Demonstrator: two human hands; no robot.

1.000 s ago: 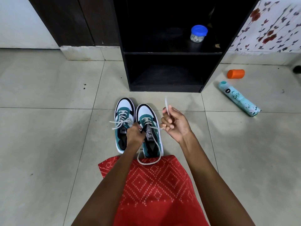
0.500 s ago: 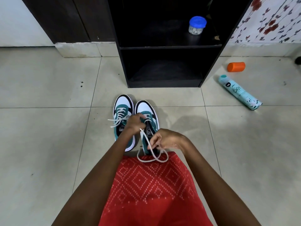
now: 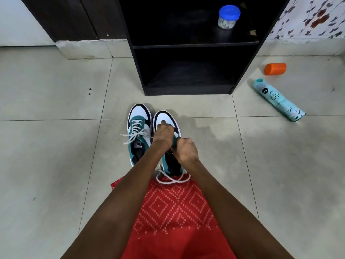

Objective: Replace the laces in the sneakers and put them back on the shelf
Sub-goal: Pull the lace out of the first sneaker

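Left hand (image 3: 163, 132) curled over the right sneaker (image 3: 166, 116) — right hand (image 3: 186, 150) fisted, apparently pinching its lace (image 3: 168, 182).

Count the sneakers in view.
2, side by side on the floor in front of the shelf: left sneaker, laced; right sneaker, partly covered by the left hand and right hand.
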